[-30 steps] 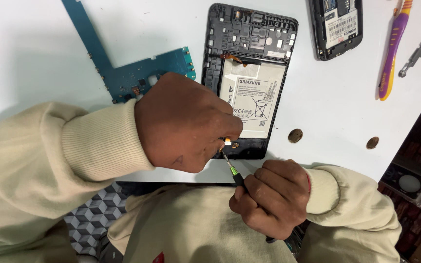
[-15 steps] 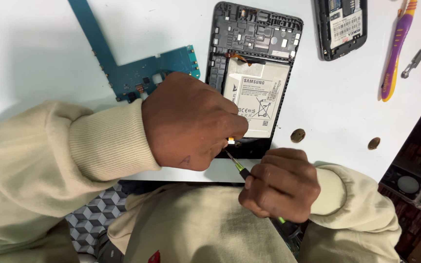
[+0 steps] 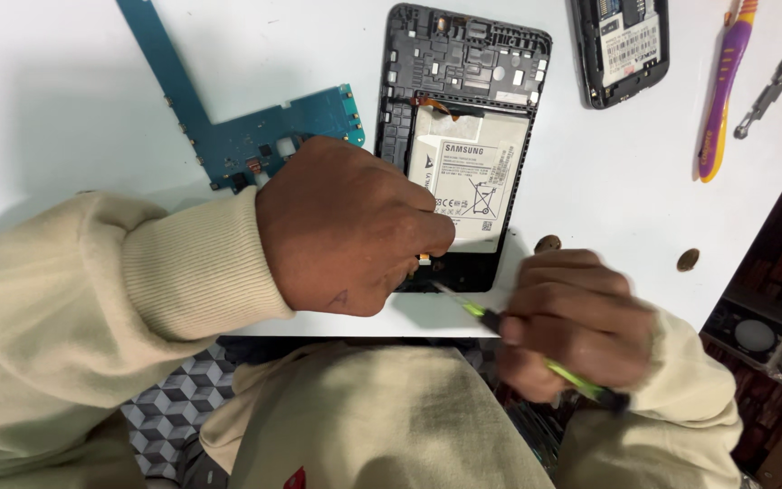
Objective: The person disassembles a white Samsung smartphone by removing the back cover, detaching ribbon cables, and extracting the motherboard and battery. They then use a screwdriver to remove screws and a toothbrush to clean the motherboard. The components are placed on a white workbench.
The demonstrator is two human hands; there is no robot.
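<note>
Blue circuit board lies on the white table, toward its left part. Left hand is curled & presses on the lower left corner of the opened tablet, near the table's front edge; what its fingers hold, cannot tell. White battery sits inside the tablet. Right hand, at the front edge, is closed around a green screwdriver, tip at the tablet's bottom edge. Purple toothbrush lies near the right edge.

White table above grey cube-patterned floor, perhaps tiled
</note>
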